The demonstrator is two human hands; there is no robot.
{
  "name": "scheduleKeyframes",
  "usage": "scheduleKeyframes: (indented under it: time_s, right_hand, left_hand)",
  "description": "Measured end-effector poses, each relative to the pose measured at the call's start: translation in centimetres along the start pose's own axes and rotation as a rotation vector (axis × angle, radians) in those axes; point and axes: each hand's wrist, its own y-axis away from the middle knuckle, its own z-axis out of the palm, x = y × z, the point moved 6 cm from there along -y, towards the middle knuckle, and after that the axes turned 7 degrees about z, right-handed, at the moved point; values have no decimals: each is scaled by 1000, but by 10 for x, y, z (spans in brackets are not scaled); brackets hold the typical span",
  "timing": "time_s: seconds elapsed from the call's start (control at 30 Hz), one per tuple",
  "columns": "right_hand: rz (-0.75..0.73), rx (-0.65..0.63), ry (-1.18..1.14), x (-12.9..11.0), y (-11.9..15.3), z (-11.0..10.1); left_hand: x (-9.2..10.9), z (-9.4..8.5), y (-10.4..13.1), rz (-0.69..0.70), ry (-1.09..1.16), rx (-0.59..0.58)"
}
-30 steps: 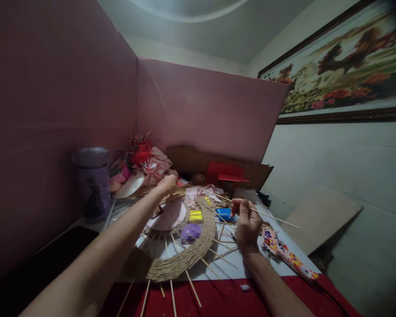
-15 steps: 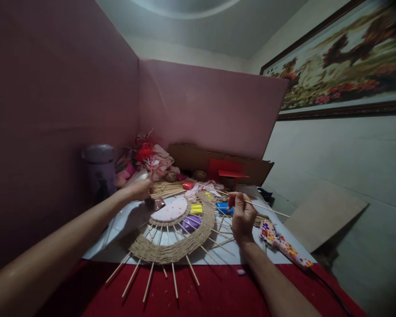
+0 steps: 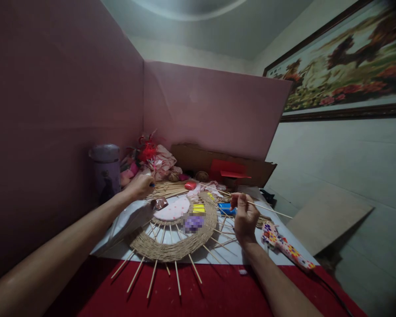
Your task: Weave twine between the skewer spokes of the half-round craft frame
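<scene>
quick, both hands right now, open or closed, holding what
Left hand: curled closed; whether it grips the blue bit there cannot be told.
Right hand: closed, holding a thin stick.

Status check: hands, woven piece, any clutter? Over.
Right hand gripping a thin stick. Left hand near the stick bundle, hold unclear. Woven piece on the white sheet, spokes reaching over red cloth. Brown packet by its spotted disc.

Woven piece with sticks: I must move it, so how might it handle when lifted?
The woven piece is probably light, given its thin sticks. Its tight weave suggests it's fairly stiff. Their protruding ends could snag or snap.
</scene>
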Motion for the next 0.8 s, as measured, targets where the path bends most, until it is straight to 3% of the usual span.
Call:
scheduleKeyframes:
  time_s: [0.33, 0.53, 0.8]
  right_hand:
    - [5, -15, 35, 2, 1, 1]
    - [-1, -14, 40, 1, 2, 1]
    - [-17, -18, 55, -2, 2, 1]
  left_hand:
    - [8, 9, 62, -53, 5, -330]
    - [12, 12, 78, 23, -59, -292]
    - [-8, 21, 69, 0, -78, -159]
